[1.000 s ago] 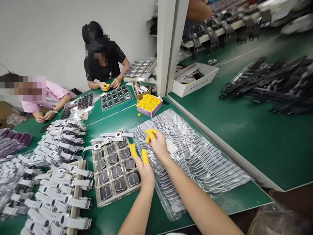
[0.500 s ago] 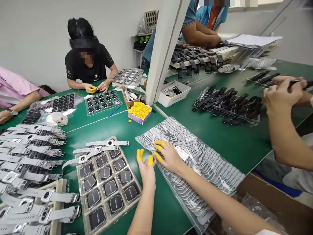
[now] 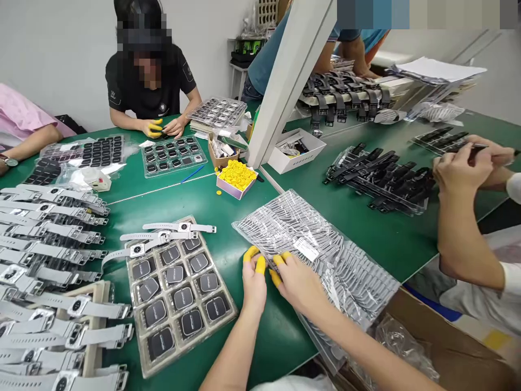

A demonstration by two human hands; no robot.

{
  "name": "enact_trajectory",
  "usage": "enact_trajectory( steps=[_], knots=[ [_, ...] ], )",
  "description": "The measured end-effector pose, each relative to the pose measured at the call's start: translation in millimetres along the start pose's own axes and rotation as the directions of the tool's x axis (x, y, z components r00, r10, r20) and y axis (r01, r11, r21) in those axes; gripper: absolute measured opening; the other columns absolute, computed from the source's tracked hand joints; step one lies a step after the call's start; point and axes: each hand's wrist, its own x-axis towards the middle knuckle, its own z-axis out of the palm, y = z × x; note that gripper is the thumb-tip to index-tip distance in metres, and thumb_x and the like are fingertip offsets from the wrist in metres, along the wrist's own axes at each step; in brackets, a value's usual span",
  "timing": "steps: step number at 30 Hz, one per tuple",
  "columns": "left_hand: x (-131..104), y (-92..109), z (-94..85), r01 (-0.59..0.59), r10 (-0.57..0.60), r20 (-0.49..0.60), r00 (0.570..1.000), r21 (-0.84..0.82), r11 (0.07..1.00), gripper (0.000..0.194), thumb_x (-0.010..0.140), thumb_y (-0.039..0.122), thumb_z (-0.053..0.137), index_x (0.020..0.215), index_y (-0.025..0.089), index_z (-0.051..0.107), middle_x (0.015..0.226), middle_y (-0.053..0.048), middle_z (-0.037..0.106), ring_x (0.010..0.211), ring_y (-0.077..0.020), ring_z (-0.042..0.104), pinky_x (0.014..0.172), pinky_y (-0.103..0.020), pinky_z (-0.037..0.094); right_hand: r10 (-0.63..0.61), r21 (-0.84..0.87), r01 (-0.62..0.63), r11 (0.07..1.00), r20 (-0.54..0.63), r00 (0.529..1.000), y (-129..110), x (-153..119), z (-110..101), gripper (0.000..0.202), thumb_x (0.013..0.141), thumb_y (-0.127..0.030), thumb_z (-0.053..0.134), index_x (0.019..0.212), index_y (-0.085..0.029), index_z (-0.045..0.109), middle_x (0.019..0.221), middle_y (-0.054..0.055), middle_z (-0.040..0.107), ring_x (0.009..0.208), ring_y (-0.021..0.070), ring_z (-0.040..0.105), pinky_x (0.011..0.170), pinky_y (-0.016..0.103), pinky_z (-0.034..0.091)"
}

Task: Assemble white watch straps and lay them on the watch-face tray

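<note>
A clear plastic bag (image 3: 345,255) packed with rows of light grey watch straps lies in front of me, with a white label (image 3: 306,249) on it. My left hand (image 3: 254,285), with yellow finger cots, has its fingers curled at the bag's near left edge, pinching it. Close beside it, my right hand (image 3: 299,285) also wears yellow cots; its fingers are bent onto the same edge. To the left lies a tray (image 3: 136,320) of dark square watch faces in compartments. Several grey-strapped watches (image 3: 164,237) rest across its far end.
Many grey-strapped watches (image 3: 44,255) are piled at far left. A small box of yellow finger cots (image 3: 236,179) stands beside a white post (image 3: 285,81). Black straps (image 3: 378,176) lie at right near a co-worker's hands (image 3: 468,168). Another person (image 3: 150,81) sits opposite.
My right hand has slid down and back along the bag's edge, toward my left hand. My left hand has moved right, its fingers now closed at the edge. The view has shifted slightly.
</note>
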Motion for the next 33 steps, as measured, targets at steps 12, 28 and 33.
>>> enact_trajectory(
  steps=[12,28,33],
  knots=[
    [13,-3,1.8,-0.059,0.170,-0.141,0.975,0.575,0.816,0.010,0.086,0.016,0.062,0.090,0.023,0.056,0.098,-0.010,0.069,0.094,-0.0263,0.067,0.090,-0.041,0.053,-0.042,0.058,0.042,0.997,0.005,0.999,3,-12,6,0.025,0.088,-0.012,0.051,0.101,-0.027,0.067,0.092,0.011,0.063,0.077,0.0295,0.067,0.057,0.038,0.046],
    [-8,26,8.4,0.108,-0.034,-0.106,0.994,0.845,0.524,0.016,0.091,0.025,0.057,0.101,0.014,0.062,0.103,-0.020,0.073,0.100,-0.0352,0.070,0.091,-0.046,0.053,-0.132,0.115,0.111,0.987,0.201,0.971,17,3,6,0.024,0.085,-0.005,0.048,0.081,-0.024,0.063,0.089,0.008,0.072,0.085,0.0280,0.075,0.068,0.035,0.058],
    [-12,34,7.9,0.025,-0.039,-0.010,0.999,0.911,0.412,0.027,0.093,0.024,0.052,0.113,0.013,0.066,0.116,-0.021,0.073,0.110,-0.0356,0.069,0.098,-0.047,0.052,-0.164,0.112,0.147,0.983,0.152,0.975,18,1,11,0.025,0.088,-0.011,0.045,0.074,-0.027,0.060,0.084,0.010,0.071,0.079,0.0326,0.074,0.059,0.039,0.057]
  ],
)
